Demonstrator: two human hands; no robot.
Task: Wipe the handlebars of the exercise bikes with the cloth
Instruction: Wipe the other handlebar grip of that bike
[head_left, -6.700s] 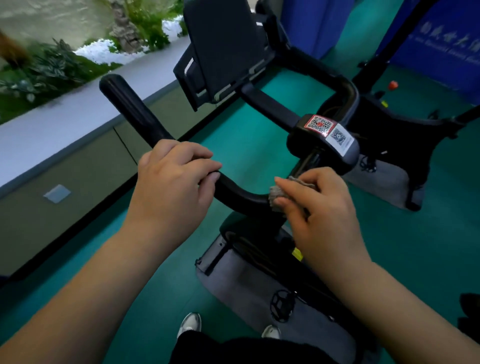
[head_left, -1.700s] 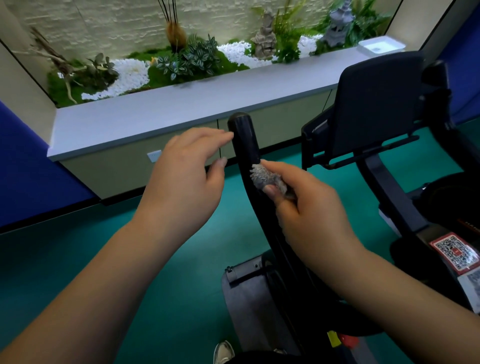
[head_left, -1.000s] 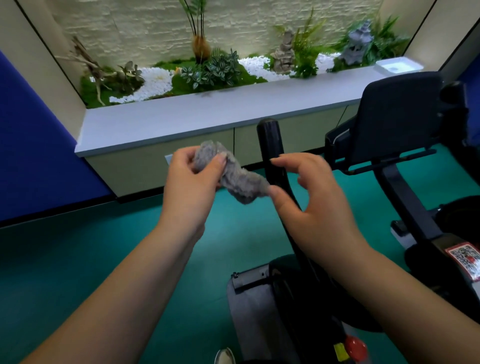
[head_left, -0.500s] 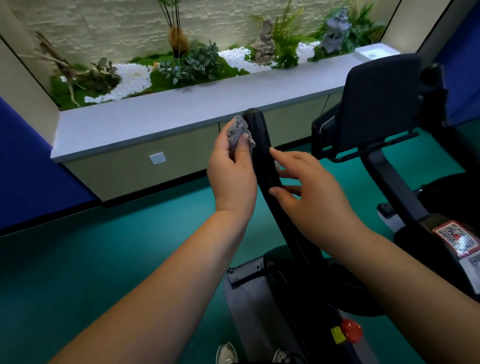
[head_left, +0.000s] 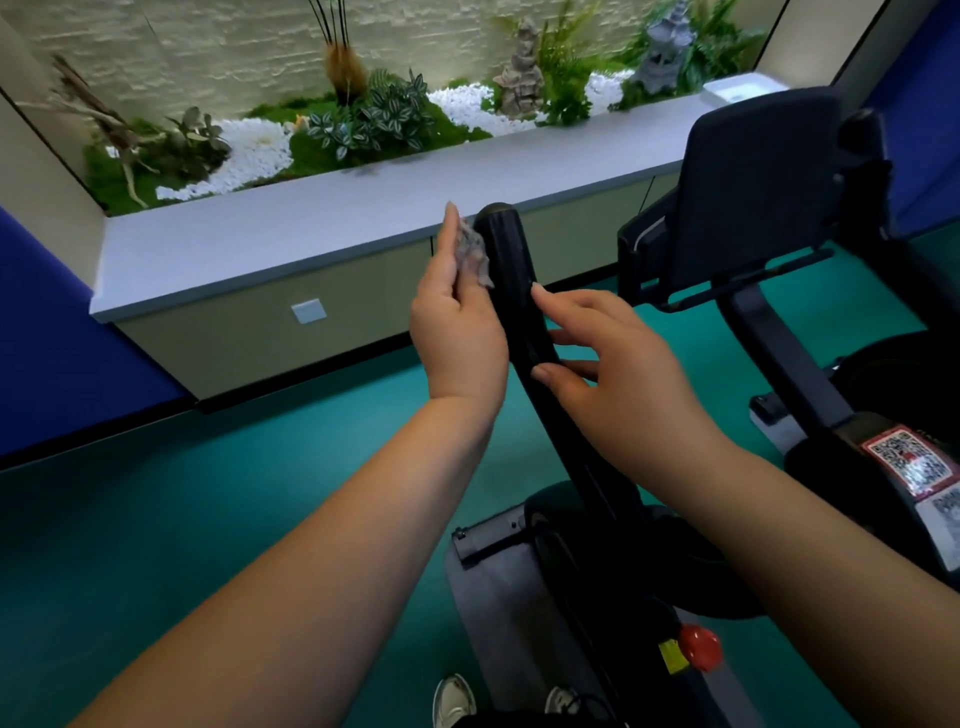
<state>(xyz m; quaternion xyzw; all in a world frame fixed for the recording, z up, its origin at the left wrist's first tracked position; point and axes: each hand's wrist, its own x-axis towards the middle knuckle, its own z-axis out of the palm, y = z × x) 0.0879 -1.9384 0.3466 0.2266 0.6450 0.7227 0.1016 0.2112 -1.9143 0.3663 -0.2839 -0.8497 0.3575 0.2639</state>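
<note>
1. The small grey fuzzy cloth lies pressed against the left side of the black padded handlebar prong, near its rounded tip.
2. The left hand holds the cloth flat to the bar under nearly straight fingers rather than a wrapped grasp.
3. The right hand steadies the bar from the other side, fingers spread and only lightly curved, thumb touching it; it carries nothing.
4. To wipe well, I would keep steady palm pressure, draw the cloth down the prong's length, and cover the tip and underside too.
5. Beyond stand the black console screen and grey ledge.
</note>
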